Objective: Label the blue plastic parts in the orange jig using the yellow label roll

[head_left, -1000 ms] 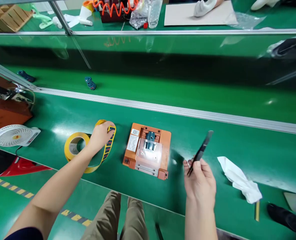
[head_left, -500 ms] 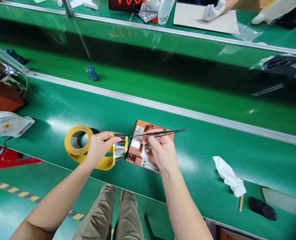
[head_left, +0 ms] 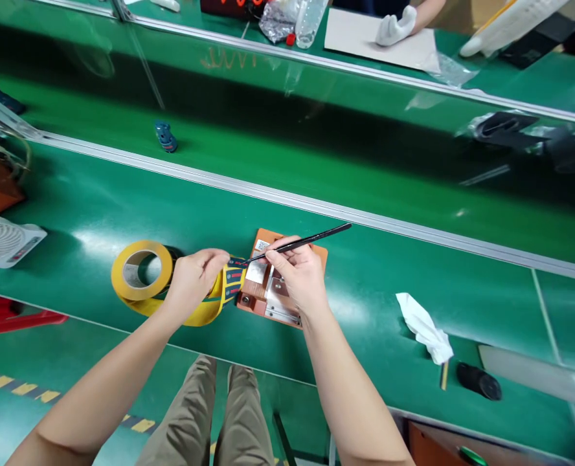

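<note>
My left hand pinches the end of a yellow strip bearing dark blue labels. The strip loops back to a yellow roll lying on the green bench at the left. Black tweezers are held in my right hand, with their tips at the top label near my left fingers. Under my right hand sits an orange fixture with a metal block and a white sticker; the hand partly hides it.
A white fan and a red object are at the left. Crumpled white tissue and a black cylinder lie at the right. Behind the metal rail is a blue part. Across the bench is another person's gloved hand.
The tweezers have closed together and their tips have reached the top label. My right hand has moved closer to my left. The whole view has shifted, so bench objects appear further left.
</note>
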`<state>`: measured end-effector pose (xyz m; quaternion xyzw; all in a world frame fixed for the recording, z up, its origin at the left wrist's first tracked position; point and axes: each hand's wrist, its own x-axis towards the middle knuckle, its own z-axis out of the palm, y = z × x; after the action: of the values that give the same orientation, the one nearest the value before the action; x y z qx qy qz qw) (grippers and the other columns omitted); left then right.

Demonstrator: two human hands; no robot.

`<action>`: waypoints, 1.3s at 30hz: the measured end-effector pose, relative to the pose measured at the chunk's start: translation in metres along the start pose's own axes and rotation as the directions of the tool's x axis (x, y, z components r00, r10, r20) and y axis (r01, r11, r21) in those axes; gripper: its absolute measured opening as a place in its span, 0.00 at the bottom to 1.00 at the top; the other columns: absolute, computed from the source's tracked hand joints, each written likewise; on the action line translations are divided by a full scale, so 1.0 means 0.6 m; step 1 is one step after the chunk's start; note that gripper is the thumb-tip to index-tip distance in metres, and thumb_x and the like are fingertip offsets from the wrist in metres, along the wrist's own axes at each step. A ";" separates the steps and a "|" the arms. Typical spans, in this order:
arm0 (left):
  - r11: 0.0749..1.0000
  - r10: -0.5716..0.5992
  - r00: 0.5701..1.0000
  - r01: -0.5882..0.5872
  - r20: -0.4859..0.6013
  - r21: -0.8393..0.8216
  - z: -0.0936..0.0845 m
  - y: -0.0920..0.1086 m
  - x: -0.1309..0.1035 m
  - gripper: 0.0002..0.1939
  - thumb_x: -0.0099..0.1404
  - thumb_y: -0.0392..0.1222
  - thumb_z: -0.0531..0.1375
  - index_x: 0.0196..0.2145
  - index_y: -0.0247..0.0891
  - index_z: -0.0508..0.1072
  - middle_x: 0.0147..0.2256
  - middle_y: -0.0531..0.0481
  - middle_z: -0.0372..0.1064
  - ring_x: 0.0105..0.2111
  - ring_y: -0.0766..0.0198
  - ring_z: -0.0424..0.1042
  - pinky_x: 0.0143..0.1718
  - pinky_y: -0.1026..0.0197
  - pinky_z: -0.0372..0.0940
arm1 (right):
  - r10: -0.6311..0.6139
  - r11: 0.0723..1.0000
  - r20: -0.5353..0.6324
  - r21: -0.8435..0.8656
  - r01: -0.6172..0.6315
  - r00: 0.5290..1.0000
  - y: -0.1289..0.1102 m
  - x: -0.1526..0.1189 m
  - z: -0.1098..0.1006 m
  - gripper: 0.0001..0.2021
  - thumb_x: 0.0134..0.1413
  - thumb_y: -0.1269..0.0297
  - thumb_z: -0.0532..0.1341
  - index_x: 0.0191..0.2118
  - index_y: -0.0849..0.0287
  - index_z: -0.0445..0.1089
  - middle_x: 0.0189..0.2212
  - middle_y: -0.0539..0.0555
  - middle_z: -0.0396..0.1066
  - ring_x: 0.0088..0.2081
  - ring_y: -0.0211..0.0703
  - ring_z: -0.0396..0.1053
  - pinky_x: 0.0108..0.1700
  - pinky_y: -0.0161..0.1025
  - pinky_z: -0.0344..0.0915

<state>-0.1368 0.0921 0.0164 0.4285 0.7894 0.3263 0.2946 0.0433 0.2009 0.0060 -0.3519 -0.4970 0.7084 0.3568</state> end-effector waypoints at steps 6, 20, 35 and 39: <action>0.733 -0.034 0.997 -0.019 0.064 0.680 0.053 0.023 0.071 0.33 0.74 0.61 0.45 0.51 0.28 0.74 0.34 0.32 0.77 0.38 0.38 0.78 0.38 0.50 0.68 | -0.029 0.993 -0.100 -0.117 0.017 0.995 -0.010 -0.022 -0.078 0.14 0.52 0.53 0.72 0.36 0.56 0.72 0.31 0.50 0.76 0.33 0.41 0.76 0.39 0.40 0.75; 0.661 0.663 0.747 -0.618 0.055 0.427 0.088 0.017 -0.025 0.13 0.73 0.47 0.58 0.47 0.36 0.75 0.43 0.41 0.77 0.45 0.51 0.74 0.49 0.52 0.66 | -0.072 0.983 -0.084 -0.175 0.057 0.994 0.016 -0.029 -0.191 0.13 0.58 0.52 0.68 0.40 0.55 0.70 0.34 0.51 0.78 0.39 0.43 0.77 0.45 0.43 0.70; 0.570 0.683 0.652 -0.758 0.330 0.316 0.166 -0.008 -0.097 0.28 0.71 0.45 0.60 0.66 0.41 0.62 0.63 0.38 0.64 0.66 0.46 0.59 0.66 0.40 0.50 | -0.092 0.976 -0.105 -0.209 0.069 0.990 0.029 -0.031 -0.186 0.16 0.56 0.48 0.69 0.39 0.54 0.70 0.34 0.51 0.78 0.39 0.44 0.77 0.45 0.42 0.70; 0.549 0.701 0.638 -0.768 0.319 0.329 0.168 -0.007 -0.098 0.27 0.71 0.45 0.60 0.65 0.39 0.62 0.63 0.39 0.64 0.66 0.46 0.58 0.66 0.40 0.50 | -0.100 0.975 -0.098 -0.209 0.078 0.990 0.030 -0.031 -0.186 0.16 0.57 0.49 0.68 0.39 0.55 0.70 0.34 0.51 0.78 0.39 0.44 0.77 0.46 0.43 0.70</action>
<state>-0.0369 0.0657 -0.0379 0.7966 0.5637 0.2010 0.0851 0.1451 0.2311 -0.0375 -0.4018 -0.5626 0.6168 0.3763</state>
